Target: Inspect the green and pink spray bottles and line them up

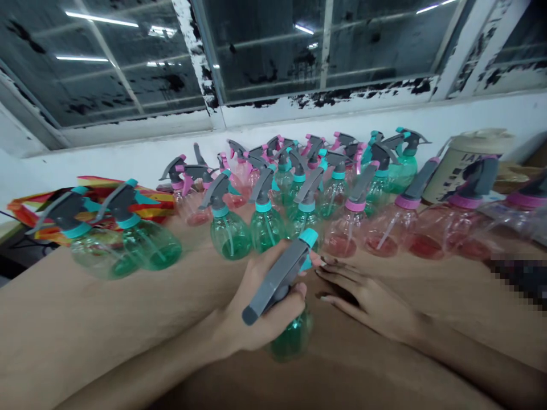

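The left hand has its grip wrapped around a green spray bottle just below its grey sprayer head, holding the bottle tilted above the near part of the bench, its turquoise nozzle pointing away from the person. The right hand is just beside it, its grip loosely spread, palm down and holding nothing visible; whether its fingertips touch the bottle, I cannot tell. Beyond the hands stand green bottles with turquoise collars and, to their right, pinkish-red bottles with pink collars, with more crowded behind. Two green bottles stand at the left near a red-and-yellow wrapper; a cream container stands at the right.
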A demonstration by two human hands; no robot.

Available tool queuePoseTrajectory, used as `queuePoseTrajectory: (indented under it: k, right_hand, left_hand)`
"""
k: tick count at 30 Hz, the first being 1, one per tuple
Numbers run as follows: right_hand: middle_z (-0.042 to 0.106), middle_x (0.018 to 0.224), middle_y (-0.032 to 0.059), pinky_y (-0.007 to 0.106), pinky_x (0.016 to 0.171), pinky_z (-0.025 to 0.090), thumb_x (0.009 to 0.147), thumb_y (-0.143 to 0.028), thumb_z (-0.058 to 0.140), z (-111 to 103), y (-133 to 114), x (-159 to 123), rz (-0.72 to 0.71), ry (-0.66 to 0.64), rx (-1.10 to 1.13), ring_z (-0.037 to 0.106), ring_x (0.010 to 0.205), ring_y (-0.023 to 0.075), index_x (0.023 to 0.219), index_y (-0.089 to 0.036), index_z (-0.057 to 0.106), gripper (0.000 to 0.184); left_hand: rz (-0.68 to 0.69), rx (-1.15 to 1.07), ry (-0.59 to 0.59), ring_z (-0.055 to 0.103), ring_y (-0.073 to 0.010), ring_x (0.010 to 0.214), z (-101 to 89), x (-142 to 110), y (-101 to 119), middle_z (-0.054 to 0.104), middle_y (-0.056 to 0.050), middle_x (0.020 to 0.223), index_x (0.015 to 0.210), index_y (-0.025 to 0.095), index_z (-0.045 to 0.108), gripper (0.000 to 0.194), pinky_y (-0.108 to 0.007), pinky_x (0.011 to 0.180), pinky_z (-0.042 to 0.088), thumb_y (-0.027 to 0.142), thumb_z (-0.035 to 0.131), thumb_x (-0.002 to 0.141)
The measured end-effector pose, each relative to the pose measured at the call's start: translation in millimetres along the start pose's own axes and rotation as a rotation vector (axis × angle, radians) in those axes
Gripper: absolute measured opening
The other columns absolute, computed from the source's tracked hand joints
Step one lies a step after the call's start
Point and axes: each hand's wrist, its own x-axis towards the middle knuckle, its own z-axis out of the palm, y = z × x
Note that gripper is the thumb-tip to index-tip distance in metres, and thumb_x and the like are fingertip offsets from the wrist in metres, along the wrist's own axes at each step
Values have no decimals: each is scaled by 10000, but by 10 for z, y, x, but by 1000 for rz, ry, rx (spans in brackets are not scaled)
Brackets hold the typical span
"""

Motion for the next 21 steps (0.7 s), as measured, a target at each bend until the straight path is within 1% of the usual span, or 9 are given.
queuePoseTrajectory:
  k: [2, 6, 7, 8, 11, 13, 14, 18, 21]
  right_hand:
    - [483, 1372, 64, 449, 1060, 353, 891, -417, 479, 0, 2, 1, -6, -8, -5, 370, 1299, 237, 1319, -183, 470, 488]
    - [455, 1392, 69, 446, 1067, 344, 899, -427, 460, 1, -3, 4, -11, -27, -32, 350, 1311, 236, 1335, -171, 448, 505]
    - [457, 1390, 70, 445, 1065, 348, 899, -428, 462, -1, -6, 5, -10, -24, -33, 354, 1308, 237, 1332, -169, 451, 505]
    - [461, 1387, 71, 445, 1063, 351, 897, -428, 464, -3, -9, 6, -9, -21, -30, 358, 1306, 237, 1330, -170, 454, 504]
    - [467, 1382, 75, 440, 1061, 354, 900, -429, 458, -17, -21, 9, -2, -21, -31, 371, 1299, 233, 1323, -167, 464, 498]
    - [468, 1381, 77, 435, 1061, 353, 904, -433, 447, -25, -28, 11, 1, -27, -39, 374, 1298, 228, 1312, -161, 477, 491]
    - [468, 1381, 78, 433, 1062, 352, 905, -433, 444, -28, -30, 12, 2, -29, -41, 373, 1299, 227, 1308, -159, 481, 489]
    - [470, 1380, 69, 430, 1067, 345, 902, -434, 452, -20, -23, 11, -3, -26, -29, 369, 1302, 220, 1322, -172, 464, 495]
    - [474, 1378, 60, 436, 1066, 346, 893, -429, 473, -14, -17, 5, -8, -9, -15, 373, 1299, 224, 1325, -191, 461, 494]
  left_hand:
    - [-18, -121, -3, 464, -127, 436, -6, 2, 13, 502, 36, 531, 864, 218, 570, 216, -250, 501, 461, 264, 442, 696]
    - [-28, -248, 41, 578, -163, 606, -19, 1, 35, 612, -20, 729, 793, 215, 530, 137, -278, 601, 494, 201, 490, 663]
    - [-21, -254, 50, 578, -164, 615, -20, 0, 37, 610, -19, 734, 786, 216, 525, 128, -280, 606, 491, 200, 490, 665]
    - [-19, -246, 50, 558, -158, 583, -20, -1, 37, 588, -5, 690, 785, 218, 524, 119, -277, 590, 482, 202, 488, 672]
    - [-32, -191, 38, 406, -128, 439, -14, 3, 17, 418, 60, 522, 830, 225, 542, 153, -262, 487, 415, 208, 479, 692]
    - [-64, -175, 28, 308, -118, 406, -8, 17, -13, 310, 80, 497, 895, 235, 548, 205, -249, 433, 355, 220, 465, 709]
    - [-76, -171, 37, 292, -117, 411, -6, 27, -31, 294, 80, 507, 910, 238, 545, 214, -245, 424, 338, 228, 458, 715]
    - [-63, -139, 133, 349, -120, 467, -9, 80, -108, 337, 66, 558, 851, 226, 537, 168, -247, 469, 362, 212, 466, 699]
    - [-64, -133, 153, 396, -126, 485, -12, 103, -151, 406, 60, 573, 877, 218, 550, 200, -253, 497, 391, 185, 479, 693]
